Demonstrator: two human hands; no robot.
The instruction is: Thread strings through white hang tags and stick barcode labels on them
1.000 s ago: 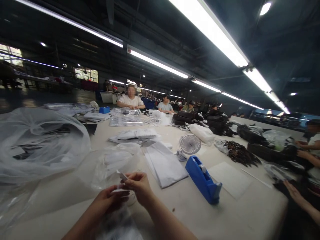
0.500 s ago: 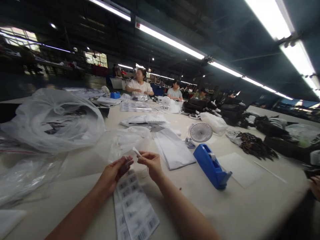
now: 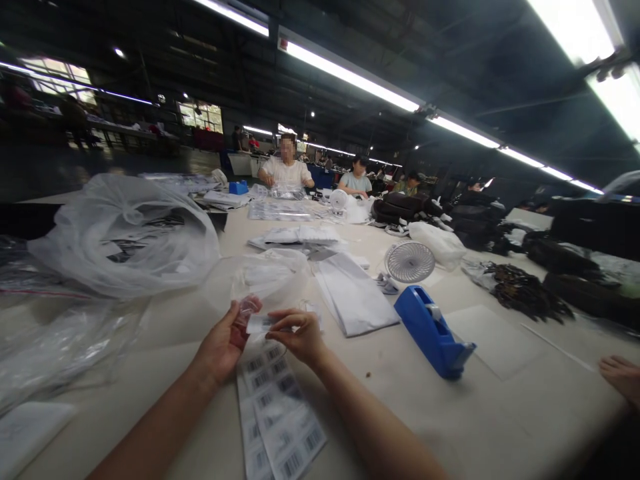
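Note:
My left hand (image 3: 227,340) is closed on a small clear plastic piece (image 3: 247,309), its fingers curled upward. Beside it, my right hand (image 3: 297,333) pinches a small white label (image 3: 260,324) that reaches across to the left fingers. A thin string hangs near the right fingertips. Under both hands lie sheets of barcode stickers (image 3: 285,413), overlapping on the table. Just beyond is a clear bag (image 3: 270,270) with pale contents.
A blue tape dispenser (image 3: 434,333), a small fan (image 3: 410,261) and folded white sheets (image 3: 355,293) lie to the right. A large plastic bag (image 3: 125,240) sits left. Another person's hand (image 3: 620,377) is at the right edge. People sit across the table.
The white label now lies flatter and shows its face between my hands; my left hand has opened somewhat around the plastic. The view has shifted slightly, and another person's hand shows more at the right.

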